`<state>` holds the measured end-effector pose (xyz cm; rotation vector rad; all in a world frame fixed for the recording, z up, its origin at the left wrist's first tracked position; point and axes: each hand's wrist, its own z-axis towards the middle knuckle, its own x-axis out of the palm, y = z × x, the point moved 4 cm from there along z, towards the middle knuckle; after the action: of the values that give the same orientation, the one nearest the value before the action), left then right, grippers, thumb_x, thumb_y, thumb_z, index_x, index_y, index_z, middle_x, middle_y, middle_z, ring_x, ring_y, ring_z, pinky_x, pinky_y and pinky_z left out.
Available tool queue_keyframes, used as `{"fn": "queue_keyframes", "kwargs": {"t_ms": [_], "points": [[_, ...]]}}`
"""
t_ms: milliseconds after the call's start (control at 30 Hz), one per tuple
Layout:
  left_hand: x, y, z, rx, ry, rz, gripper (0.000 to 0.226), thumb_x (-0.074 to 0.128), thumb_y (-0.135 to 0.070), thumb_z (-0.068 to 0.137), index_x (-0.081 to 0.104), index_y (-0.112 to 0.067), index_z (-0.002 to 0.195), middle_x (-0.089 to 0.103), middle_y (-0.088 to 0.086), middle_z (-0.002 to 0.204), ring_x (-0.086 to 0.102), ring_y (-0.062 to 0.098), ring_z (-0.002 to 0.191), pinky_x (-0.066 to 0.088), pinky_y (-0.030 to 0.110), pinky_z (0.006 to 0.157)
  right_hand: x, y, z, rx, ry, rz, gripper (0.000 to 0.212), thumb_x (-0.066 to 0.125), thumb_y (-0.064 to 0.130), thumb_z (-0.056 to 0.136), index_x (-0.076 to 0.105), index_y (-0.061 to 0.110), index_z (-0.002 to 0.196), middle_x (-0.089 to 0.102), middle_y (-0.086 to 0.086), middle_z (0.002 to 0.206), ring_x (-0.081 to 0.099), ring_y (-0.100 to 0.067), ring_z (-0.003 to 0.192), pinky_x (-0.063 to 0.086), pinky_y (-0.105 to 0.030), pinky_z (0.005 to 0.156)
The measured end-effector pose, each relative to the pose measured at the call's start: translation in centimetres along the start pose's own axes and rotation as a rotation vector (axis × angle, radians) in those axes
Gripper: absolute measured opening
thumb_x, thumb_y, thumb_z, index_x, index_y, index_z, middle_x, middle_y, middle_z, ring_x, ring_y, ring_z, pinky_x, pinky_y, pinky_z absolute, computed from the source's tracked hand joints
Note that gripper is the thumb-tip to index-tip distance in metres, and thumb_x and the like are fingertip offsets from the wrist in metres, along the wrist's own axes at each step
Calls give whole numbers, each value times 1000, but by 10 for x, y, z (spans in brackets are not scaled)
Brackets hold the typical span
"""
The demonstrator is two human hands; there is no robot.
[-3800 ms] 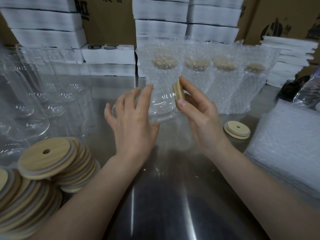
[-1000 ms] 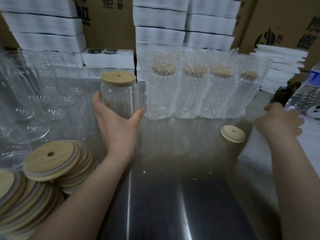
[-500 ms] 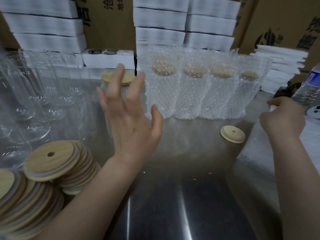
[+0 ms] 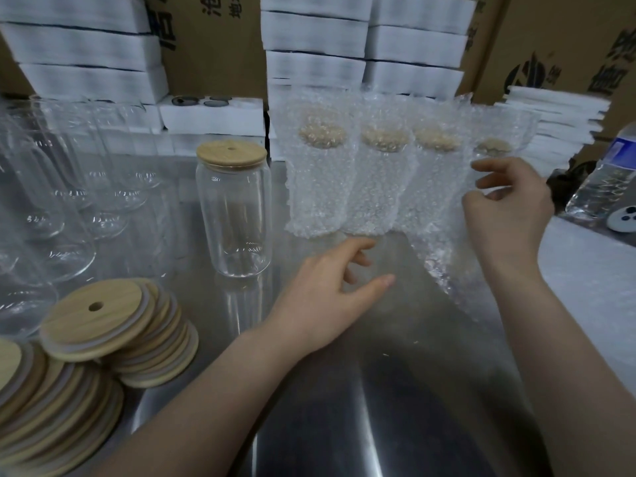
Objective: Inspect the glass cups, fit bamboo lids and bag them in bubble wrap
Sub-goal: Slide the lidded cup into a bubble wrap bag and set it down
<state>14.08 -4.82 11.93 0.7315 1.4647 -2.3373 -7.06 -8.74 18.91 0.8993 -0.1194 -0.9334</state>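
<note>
— Left hand (image 4: 327,297) first: what is it doing?
— It hangs just over the counter (image 4: 344,425), fingers loosely curled, thumb out, holding nothing. Its fingertips are near the lower end of the bubble wrap bag (image 4: 444,259).
— And starting from the far left?
— Empty glass cups (image 4: 51,201) stand crowded at the left edge. In front of them lie bamboo lids (image 4: 103,325) in leaning stacks, the top one showing its straw hole.
— Then?
— One lidded cup (image 4: 234,215) stands upright and unwrapped, alone on the counter, its lid (image 4: 231,154) seated flat on the mouth. To its right, not touching it, four wrapped cups (image 4: 320,173) stand in a row, each lid showing dimly through the bubbles.
— The right hand (image 4: 512,215)?
— Raised in front of the last wrapped cup, thumb and fingers pinching the top edge of the bag, which hangs slantwise down to the counter. Whether the bag's mouth is open I cannot tell.
— Further right?
— A flat white pile of bubble wrap (image 4: 585,270), with a water bottle (image 4: 605,180) behind it. Foam trays (image 4: 86,49) and cardboard boxes (image 4: 213,46) fill the back.
</note>
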Motion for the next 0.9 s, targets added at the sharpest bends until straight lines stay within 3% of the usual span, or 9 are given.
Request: {"fn": "queue_keyframes", "kwargs": {"t_ms": [100, 167, 200, 300, 433, 567, 633, 767, 900], "points": [[7, 9, 2, -168, 89, -190, 70, 75, -49, 79, 48, -27, 140, 67, -12, 113, 63, 5, 88, 46, 16, 83, 10, 9, -11, 3, 27, 145, 40, 54, -3, 72, 66, 27, 96, 61, -3, 92, 48, -5, 67, 53, -37, 75], [9, 9, 3, -242, 110, -405, 82, 82, -46, 71, 48, -21, 141, 72, -11, 106, 66, 5, 89, 50, 17, 85, 16, 13, -18, 0, 48, 208, 41, 53, -5, 72, 65, 28, 94, 59, -2, 92, 49, -4, 69, 55, -45, 74], [9, 9, 4, -268, 114, -488, 82, 82, -43, 69, 48, -18, 140, 74, -13, 98, 67, 4, 86, 52, 15, 77, 19, 14, -21, -3, 57, 234, 42, 53, -6, 73, 65, 29, 93, 59, -2, 92, 50, -5, 71, 56, -46, 73], [7, 8, 5, -303, 98, -566, 57, 76, -17, 81, 52, -12, 132, 72, -5, 88, 66, 10, 72, 44, 16, 52, 25, 19, -29, -25, 86, 301, 42, 53, -9, 74, 65, 27, 93, 60, -4, 93, 54, -9, 74, 57, -39, 66], [5, 9, 6, -317, 80, -616, 34, 71, 0, 85, 59, -10, 116, 71, 20, 89, 64, 11, 55, 40, 20, 47, 32, 22, -35, -19, 133, 426, 39, 53, -11, 80, 66, 24, 92, 59, -1, 91, 55, -5, 76, 54, -18, 60], [-1, 13, 7, -314, 21, -673, 8, 66, 3, 88, 65, -5, 89, 66, 0, 59, 57, 6, 41, 41, 16, 41, 38, 26, -42, -20, 228, 506, 34, 56, -9, 86, 65, 22, 95, 58, 0, 92, 59, -14, 82, 58, -25, 68], [-4, 15, 8, -340, -35, -709, 4, 67, 1, 89, 66, -3, 88, 65, 6, 62, 56, 8, 42, 43, 17, 42, 39, 28, -45, -61, 279, 465, 30, 59, -2, 87, 65, 26, 96, 59, 3, 90, 56, -10, 74, 57, -29, 67], [-9, 19, 9, -335, -98, -740, 6, 69, -1, 88, 64, -1, 89, 64, 4, 63, 60, 11, 47, 48, 20, 47, 45, 32, -53, -108, 466, 344, 9, 68, 23, 87, 67, 27, 95, 60, 8, 77, 51, -13, 59, 45, -24, 60], [-12, 20, 10, -319, -123, -745, 15, 71, -8, 87, 60, 1, 90, 63, 8, 64, 60, 14, 52, 52, 23, 53, 55, 32, -60, -118, 657, 180, 25, 74, 44, 81, 67, 33, 103, 64, 8, 89, 50, -6, 58, 44, -16, 60]]}}
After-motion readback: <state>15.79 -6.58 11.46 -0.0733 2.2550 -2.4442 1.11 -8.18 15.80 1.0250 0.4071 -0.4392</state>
